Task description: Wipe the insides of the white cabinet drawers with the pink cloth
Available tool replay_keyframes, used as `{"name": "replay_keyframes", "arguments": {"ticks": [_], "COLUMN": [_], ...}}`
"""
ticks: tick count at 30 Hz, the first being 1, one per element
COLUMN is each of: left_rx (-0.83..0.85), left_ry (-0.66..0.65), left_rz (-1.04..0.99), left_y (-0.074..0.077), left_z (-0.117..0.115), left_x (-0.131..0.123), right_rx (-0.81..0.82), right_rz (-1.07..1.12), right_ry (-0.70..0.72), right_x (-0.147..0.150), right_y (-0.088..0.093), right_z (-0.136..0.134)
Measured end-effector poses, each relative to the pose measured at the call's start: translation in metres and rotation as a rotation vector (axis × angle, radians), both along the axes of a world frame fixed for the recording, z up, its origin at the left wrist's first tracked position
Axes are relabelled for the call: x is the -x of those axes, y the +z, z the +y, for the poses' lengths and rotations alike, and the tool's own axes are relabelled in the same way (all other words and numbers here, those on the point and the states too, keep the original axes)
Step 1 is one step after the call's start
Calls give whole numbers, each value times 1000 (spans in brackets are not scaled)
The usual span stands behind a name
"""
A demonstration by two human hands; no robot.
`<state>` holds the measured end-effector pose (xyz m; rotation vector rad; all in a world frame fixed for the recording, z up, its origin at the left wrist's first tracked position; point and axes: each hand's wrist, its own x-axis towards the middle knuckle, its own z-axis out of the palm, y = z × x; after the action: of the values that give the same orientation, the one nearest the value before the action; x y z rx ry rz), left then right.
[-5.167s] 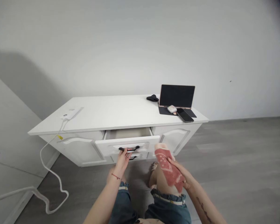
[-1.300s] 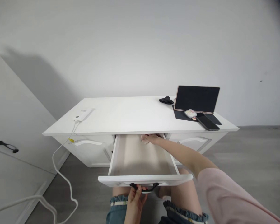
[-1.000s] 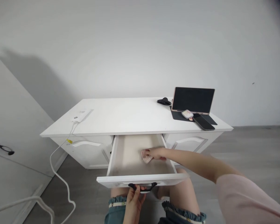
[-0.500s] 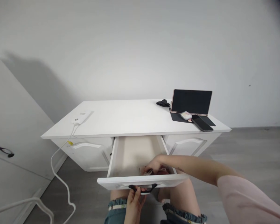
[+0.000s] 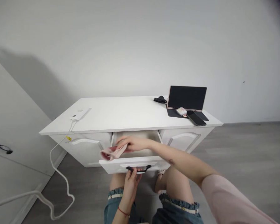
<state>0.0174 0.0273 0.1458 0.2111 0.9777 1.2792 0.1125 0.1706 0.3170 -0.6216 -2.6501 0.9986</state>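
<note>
My right hand [image 5: 133, 144] is closed on a folded pink cloth [image 5: 112, 153], held above the left front part of the drawer and reaching over its front edge. What exactly the cloth is, I cannot make out. Beneath it, the white drawer [image 5: 162, 161] stands partly pulled out of the desk, and my forearm crosses over it, hiding some of the inside. My left hand [image 5: 131, 178] has its fingers wrapped round the black drawer handle [image 5: 147, 168] on the front panel.
On the white desk [image 5: 121, 113], a tablet [image 5: 187, 97] stands at the right, with a phone [image 5: 196, 118] and a small white case [image 5: 181, 111] before it. A black folded item [image 5: 160, 99] lies nearby. At left, a white power bank [image 5: 79, 114] trails a cable [image 5: 67, 186].
My right hand has come up from inside the drawer and moved left, bringing the pink cloth with it. The drawer has slid partway in, my left hand still on its handle.
</note>
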Motion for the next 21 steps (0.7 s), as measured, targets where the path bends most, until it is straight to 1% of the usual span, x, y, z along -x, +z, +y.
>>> {"name": "replay_keyframes", "arguments": {"ticks": [2, 3, 4, 6, 8, 11, 14, 16, 18, 21], "left_rx": [-30, -42, -54, -67, -71, -66, -48, -32, -42, -71], "left_ry": [-9, -7, -1, 11, 16, 24, 30, 17, 4, -11], "left_rz": [2, 8, 11, 1, -29, -68, -88, -86, -75, -47], "left_y": [2, 3, 4, 6, 9, 10, 9, 7, 6, 6], "left_z": [11, 16, 19, 24, 25, 24, 24, 24, 23, 22], "left_x": [0, 1, 1, 2, 2, 1, 1, 1, 2, 2], "right_rx": [-219, -305, -369, -465, -533, -612, -657, -667, -664, -643], "right_rz": [-58, -113, -163, -237, -261, -260, -261, -277, -294, -280], "right_ry": [32, 20, 4, -52, -116, -234, -366, -469, -601, -805], "right_x": [32, 44, 52, 53, 37, -1, -40, -62, -82, -105], "right_y": [-4, -9, -14, -24, -32, -45, -64, -81, -101, -136], "right_z": [-11, -17, -22, -33, -44, -65, -88, -105, -122, -141]}}
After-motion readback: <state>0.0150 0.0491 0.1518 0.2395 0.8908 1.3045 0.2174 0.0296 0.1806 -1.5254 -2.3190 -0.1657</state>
